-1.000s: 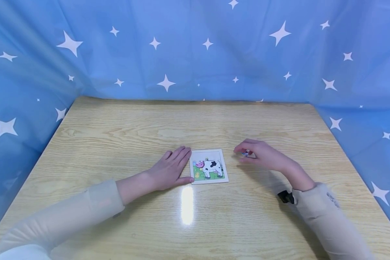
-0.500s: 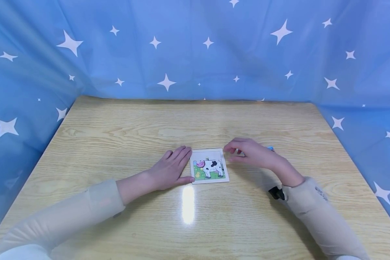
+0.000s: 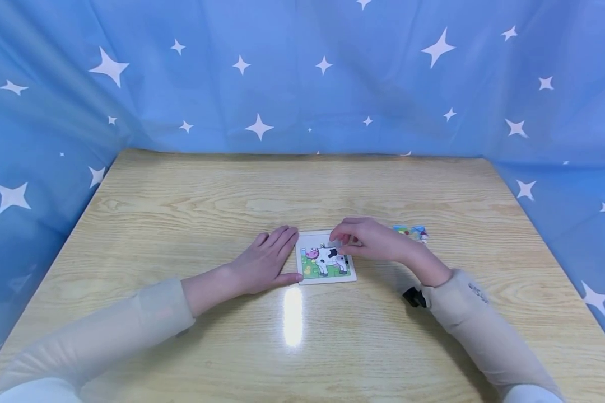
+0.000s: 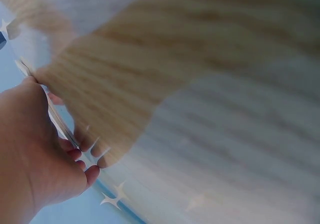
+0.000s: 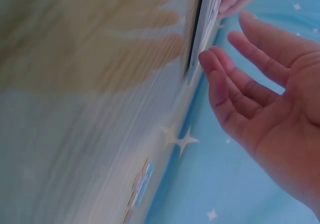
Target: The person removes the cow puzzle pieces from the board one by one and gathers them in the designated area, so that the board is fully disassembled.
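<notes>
A white-framed puzzle board (image 3: 327, 281) with a cow picture (image 3: 325, 258) lies on the table in the head view. Its lower part shows the cow, grass and a duck; the upper strip is plain white. My left hand (image 3: 262, 263) lies flat along the left edge, thumb at the near corner; the left wrist view also shows this hand (image 4: 47, 149) at the board's edge. Over the board's upper right, my right hand (image 3: 368, 239) is bent with fingertips together, pinching a small puzzle piece that the fingers hide. The right wrist view shows the curled fingers (image 5: 225, 93).
Several colourful puzzle pieces (image 3: 412, 231) lie on the wooden table (image 3: 222, 190), just beyond my right forearm and partly hidden by it. A blue star-patterned cloth (image 3: 282, 73) hangs behind the table and along both sides.
My right hand has moved left from beside the board to over its upper right part, carrying the puzzle piece. The loose pieces behind the forearm have come into view. My left hand stays put.
</notes>
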A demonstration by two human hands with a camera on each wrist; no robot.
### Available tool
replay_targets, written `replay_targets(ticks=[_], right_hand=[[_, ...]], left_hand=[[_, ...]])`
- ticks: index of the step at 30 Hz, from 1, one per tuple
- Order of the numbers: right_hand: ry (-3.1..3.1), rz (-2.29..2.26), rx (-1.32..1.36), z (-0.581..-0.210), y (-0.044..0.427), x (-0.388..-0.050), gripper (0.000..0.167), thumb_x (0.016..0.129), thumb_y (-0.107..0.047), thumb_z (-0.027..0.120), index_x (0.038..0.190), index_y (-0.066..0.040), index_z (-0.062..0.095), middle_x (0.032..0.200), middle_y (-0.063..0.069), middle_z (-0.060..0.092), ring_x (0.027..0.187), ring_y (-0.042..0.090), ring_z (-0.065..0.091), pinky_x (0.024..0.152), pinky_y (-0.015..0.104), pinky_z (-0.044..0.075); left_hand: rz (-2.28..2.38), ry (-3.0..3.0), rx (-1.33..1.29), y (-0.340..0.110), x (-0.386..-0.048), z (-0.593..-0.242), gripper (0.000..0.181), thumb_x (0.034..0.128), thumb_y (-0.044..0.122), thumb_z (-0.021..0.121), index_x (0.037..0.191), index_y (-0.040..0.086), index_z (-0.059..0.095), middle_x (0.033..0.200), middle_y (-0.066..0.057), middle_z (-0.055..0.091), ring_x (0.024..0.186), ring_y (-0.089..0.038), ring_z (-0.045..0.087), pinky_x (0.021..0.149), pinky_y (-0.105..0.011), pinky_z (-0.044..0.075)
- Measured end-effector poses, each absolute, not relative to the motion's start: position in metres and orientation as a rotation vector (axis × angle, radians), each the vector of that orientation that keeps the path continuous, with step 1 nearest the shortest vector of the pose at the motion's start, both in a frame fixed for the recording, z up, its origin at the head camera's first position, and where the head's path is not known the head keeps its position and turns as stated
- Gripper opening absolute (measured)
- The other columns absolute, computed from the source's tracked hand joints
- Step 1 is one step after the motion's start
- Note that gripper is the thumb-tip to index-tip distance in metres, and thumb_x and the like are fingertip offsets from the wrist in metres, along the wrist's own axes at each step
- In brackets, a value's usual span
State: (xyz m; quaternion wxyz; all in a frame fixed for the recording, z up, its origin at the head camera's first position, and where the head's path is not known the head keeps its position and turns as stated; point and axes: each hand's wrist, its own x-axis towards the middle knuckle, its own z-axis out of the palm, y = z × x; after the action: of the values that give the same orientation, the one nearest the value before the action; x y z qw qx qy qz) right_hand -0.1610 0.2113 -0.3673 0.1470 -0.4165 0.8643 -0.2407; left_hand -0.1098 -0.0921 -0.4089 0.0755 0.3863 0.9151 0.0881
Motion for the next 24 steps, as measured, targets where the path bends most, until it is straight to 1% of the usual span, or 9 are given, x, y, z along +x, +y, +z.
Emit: replay_targets(ticks=[3,10,17,24], right_hand=[[2.473,-0.698,-1.206,-0.367,0.207,-0.162,0.02,0.104,-0.005,0.077,0.123,-0.001,0.076,0.107,0.006,0.072,0.094,0.019,0.07,0.085,0.041,0.061],[2.443,-0.669,-1.188,-0.368,0.195,-0.162,0.018,0.104,-0.007,0.077,0.122,-0.004,0.075,0.1,0.0,0.067,0.087,0.01,0.062,0.081,0.033,0.057],[2.413,-0.656,-1.238,-0.367,0.183,-0.161,0.018,0.104,-0.005,0.077,0.121,-0.003,0.075,0.095,-0.001,0.065,0.083,0.008,0.058,0.078,0.03,0.054],[2.408,-0.631,-1.19,-0.366,0.174,-0.161,0.018,0.105,-0.007,0.076,0.122,-0.004,0.075,0.094,-0.002,0.064,0.082,0.008,0.056,0.078,0.028,0.052]], left_hand=[[0.266,2.734,1.15,-0.091,-0.111,-0.408,0.094,0.112,0.056,0.057,0.169,-0.012,0.027,0.177,-0.028,0.027,0.165,-0.045,0.025,0.123,-0.063,0.034],[0.266,2.716,1.126,-0.092,-0.112,-0.41,0.093,0.1126,0.056,0.056,0.169,-0.012,0.026,0.178,-0.028,0.025,0.166,-0.045,0.023,0.124,-0.063,0.033],[0.267,2.717,1.126,-0.092,-0.111,-0.41,0.093,0.1128,0.056,0.055,0.169,-0.011,0.026,0.179,-0.027,0.025,0.166,-0.044,0.023,0.124,-0.062,0.033],[0.261,2.715,1.135,-0.092,-0.112,-0.409,0.093,0.113,0.056,0.054,0.169,-0.011,0.026,0.179,-0.027,0.024,0.166,-0.044,0.023,0.124,-0.063,0.033]])
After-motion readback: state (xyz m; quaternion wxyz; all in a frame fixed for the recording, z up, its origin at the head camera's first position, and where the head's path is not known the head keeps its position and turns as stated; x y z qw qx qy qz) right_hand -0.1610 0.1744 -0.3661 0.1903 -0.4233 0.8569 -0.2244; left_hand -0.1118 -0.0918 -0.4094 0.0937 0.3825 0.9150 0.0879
